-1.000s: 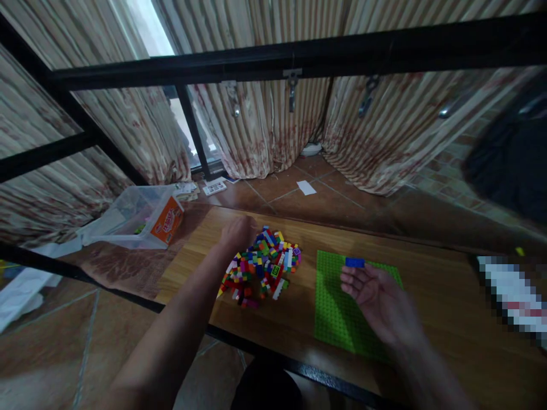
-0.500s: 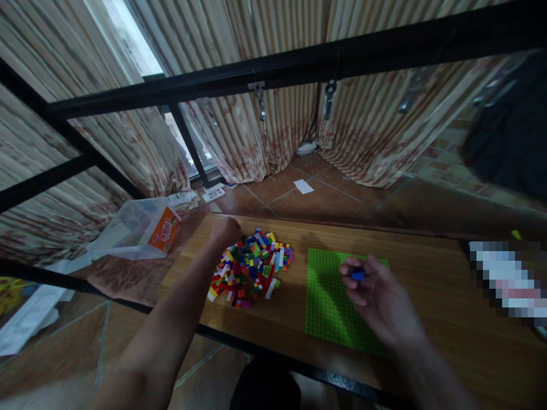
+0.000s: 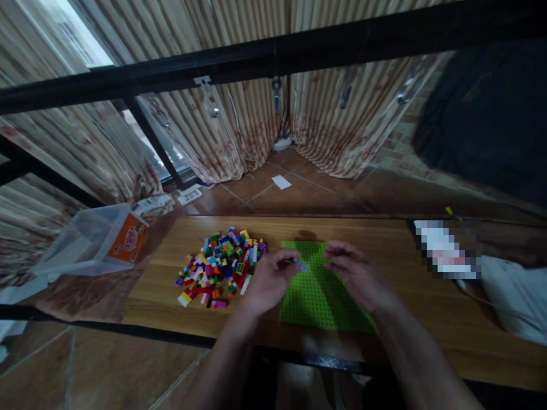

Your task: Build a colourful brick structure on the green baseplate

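My left hand is closed in a pinch on a small pale, see-through-looking brick, above the left part of the green baseplate. Facing it, my right hand hovers over the right part of the plate with its fingers curled together. Only a dark bluish bit of the blue brick shows at its fingertips. The two hands are apart. Left of the plate lies a loose pile of multicoloured toy bricks on the wooden table.
A clear plastic bin with an orange label stands left of the table. A blurred-out device and a white cloth-like item lie at the right. A black metal bar crosses in front of striped curtains.
My left hand has moved right from the brick pile to above the baseplate, now holding a pale brick. My right hand has turned, hiding most of the blue brick. The view has swung right.
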### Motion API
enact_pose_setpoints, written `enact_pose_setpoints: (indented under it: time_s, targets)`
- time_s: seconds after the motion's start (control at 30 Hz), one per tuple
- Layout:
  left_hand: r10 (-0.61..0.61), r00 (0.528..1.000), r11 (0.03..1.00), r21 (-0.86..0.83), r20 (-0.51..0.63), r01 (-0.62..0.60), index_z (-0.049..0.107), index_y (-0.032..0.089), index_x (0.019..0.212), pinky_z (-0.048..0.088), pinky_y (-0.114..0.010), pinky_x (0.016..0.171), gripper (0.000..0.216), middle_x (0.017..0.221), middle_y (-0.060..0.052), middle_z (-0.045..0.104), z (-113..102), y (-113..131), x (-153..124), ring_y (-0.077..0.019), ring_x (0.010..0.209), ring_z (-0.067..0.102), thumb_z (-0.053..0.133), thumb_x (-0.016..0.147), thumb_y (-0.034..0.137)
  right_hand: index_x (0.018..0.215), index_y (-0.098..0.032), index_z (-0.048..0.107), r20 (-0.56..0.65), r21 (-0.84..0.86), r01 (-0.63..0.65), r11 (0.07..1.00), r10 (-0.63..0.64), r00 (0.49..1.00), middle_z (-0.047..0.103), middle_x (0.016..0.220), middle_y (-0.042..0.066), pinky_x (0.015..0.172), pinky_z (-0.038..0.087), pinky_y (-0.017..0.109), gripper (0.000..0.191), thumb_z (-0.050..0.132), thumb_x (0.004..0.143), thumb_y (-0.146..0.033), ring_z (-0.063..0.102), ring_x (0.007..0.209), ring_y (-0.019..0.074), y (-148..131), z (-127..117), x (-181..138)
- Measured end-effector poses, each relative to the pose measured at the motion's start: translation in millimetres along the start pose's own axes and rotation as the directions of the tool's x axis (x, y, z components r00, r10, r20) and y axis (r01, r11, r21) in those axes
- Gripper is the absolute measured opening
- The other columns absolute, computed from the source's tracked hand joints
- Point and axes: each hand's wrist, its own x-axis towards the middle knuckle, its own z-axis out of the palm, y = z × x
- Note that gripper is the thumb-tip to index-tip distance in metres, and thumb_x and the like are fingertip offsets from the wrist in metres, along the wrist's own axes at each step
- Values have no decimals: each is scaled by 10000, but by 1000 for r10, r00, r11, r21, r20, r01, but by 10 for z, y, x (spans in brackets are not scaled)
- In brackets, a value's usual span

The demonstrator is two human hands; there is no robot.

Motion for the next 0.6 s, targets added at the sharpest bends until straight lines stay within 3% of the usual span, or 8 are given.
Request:
enact_pose_setpoints:
  time_s: [0.13, 0.3, 0.43, 0.6]
  targets:
    - [47, 999, 986, 162, 1, -46, 698, 164, 941, 510, -261, 742, 185, 871, -40, 723, 344, -268, 248, -154, 787, 668, 599, 798, 101, 888, -222, 706, 3, -344, 102, 933, -108, 994, 721, 905, 33, 907, 467, 407, 310, 758, 597, -316, 646, 926, 215, -38, -281, 113]
    - [122, 992, 929, 349, 22, -122, 674, 177, 881, 513, -254, 762, 199, 869, -30, 699, 359, -369, 343, -146, 811, 673, 565, 794, 35, 918, -218, 712, 98, -607, 212, 766, -193, 976, 745, 906, 48, 854, 483, 414, 220, 646, 740, -328, 670, 869, 226, 55, -323, 159]
    - [146, 989, 799, 586, 29, -136, 689, 196, 917, 507, -290, 777, 188, 937, -38, 695, 292, -333, 267, -162, 808, 658, 580, 811, 84, 911, -227, 731, 140, -655, 314, 687, -297, 944, 753, 945, 40, 858, 487, 383, 186, 610, 792, -304, 674, 870, 204, 162, -246, 161]
    - [123, 992, 749, 656, 3, -95, 698, 197, 979, 513, -295, 775, 218, 1000, -49, 694, 228, -331, 230, -174, 836, 657, 584, 815, 109, 940, -245, 746, 153, -582, 313, 751, -277, 949, 755, 996, 34, 873, 490, 381, 196, 643, 792, -323, 674, 926, 208, 236, -186, 160]
